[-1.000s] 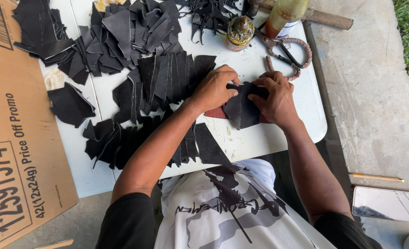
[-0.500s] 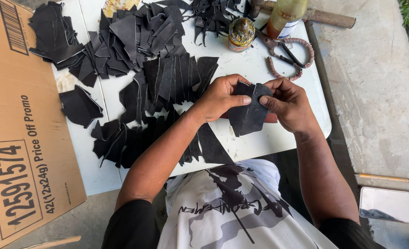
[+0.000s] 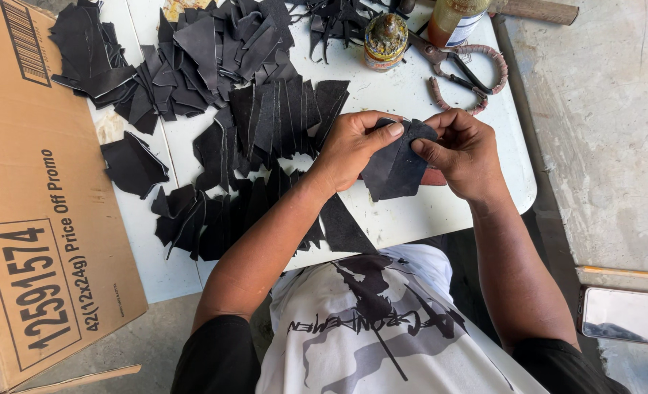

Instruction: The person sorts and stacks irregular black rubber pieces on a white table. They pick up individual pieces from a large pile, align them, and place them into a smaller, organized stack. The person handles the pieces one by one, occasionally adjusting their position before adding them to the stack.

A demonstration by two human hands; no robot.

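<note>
Both of my hands hold one black leather piece (image 3: 395, 169) just above the white table (image 3: 441, 211). My left hand (image 3: 353, 146) pinches its upper left edge with thumb on top. My right hand (image 3: 466, 149) grips its upper right edge with the fingertips. The piece hangs down between the hands. Several more black cut pieces (image 3: 265, 124) lie fanned out on the table to the left of my left hand, and another row (image 3: 200, 219) lies nearer the front edge.
A large cardboard box (image 3: 39, 197) stands at the left. At the table's back are a small glue tin (image 3: 386, 40), a bottle (image 3: 455, 22) and scissors with wrapped handles (image 3: 466, 73). A phone (image 3: 627, 315) and a pencil (image 3: 623, 273) lie on the concrete floor at the right.
The hands lifted the black piece off the table and raised it, now pinching its top edge. The view has shifted slightly.
</note>
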